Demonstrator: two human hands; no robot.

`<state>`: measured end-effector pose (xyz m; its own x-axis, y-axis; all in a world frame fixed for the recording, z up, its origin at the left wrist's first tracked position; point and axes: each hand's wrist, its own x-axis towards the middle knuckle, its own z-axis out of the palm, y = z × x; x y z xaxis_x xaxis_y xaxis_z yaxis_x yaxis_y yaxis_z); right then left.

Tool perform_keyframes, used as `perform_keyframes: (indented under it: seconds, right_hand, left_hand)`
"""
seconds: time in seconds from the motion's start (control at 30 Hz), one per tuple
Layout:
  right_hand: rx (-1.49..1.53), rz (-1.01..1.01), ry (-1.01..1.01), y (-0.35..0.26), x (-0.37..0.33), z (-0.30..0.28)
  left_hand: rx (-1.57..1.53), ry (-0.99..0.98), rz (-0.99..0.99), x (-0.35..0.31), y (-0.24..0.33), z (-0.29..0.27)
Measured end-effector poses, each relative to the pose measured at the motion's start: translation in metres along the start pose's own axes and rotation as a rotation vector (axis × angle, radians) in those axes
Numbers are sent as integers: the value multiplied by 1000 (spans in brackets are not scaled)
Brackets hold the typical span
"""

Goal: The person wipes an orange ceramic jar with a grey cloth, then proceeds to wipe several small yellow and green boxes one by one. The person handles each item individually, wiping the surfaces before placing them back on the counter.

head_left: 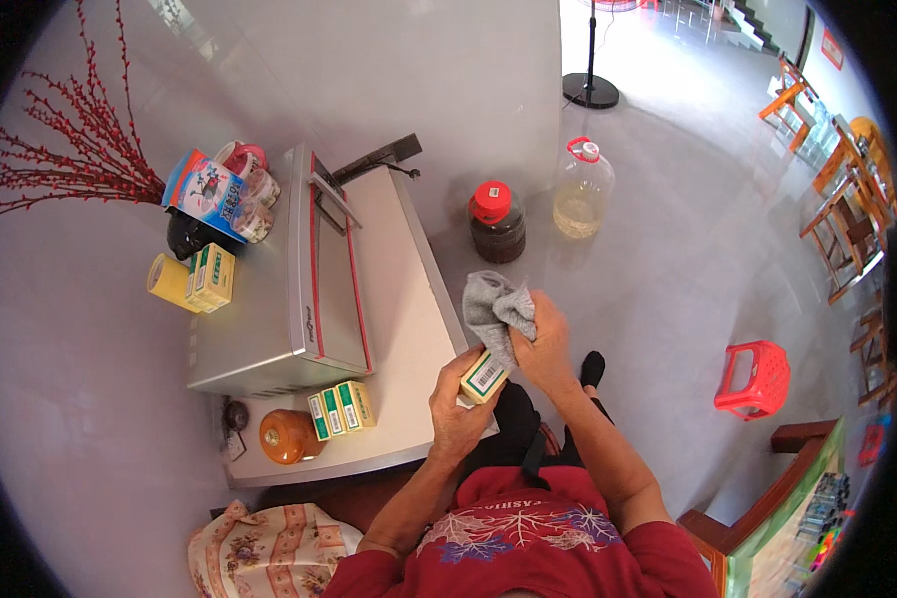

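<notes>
My left hand [455, 411] is closed round a small yellow and green box [484, 377], its barcode end facing up. A bunched grey cloth [492, 304] is gripped in my right hand [545, 344], its lower part against the box. Both hands are in front of me, just off the right edge of the white counter [394, 269]. Several matching yellow boxes [341, 410] stand in a row on the counter, beside a round orange-brown jar [287, 437].
A silver cabinet-like appliance [259, 289] stands on the counter, with a yellow box [209, 278], a blue packet [207, 194] and red-berried branches [80, 164] on top. On the floor are a red-lidded dark jar [497, 234], a clear jug [580, 204] and a red stool [752, 381].
</notes>
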<state>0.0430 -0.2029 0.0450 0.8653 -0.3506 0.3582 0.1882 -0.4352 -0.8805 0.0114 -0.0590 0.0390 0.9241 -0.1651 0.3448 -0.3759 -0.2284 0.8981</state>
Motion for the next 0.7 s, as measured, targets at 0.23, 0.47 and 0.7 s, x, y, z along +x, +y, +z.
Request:
perform_keyframes:
  seconds: [0.23,0.47,0.7]
  right_hand:
    - [-287,-469,-167,-40,-27,-6]
    - [-403,-275,-443,-41,-8,-23]
    - [-147,-91,-527,0,-10,-26]
  left_hand:
    - [-34,-45,-78,-5,-6,-4]
    - [7,-192,-81,-11,-2,-15]
    - [71,-414,-15,-12,-12,-24]
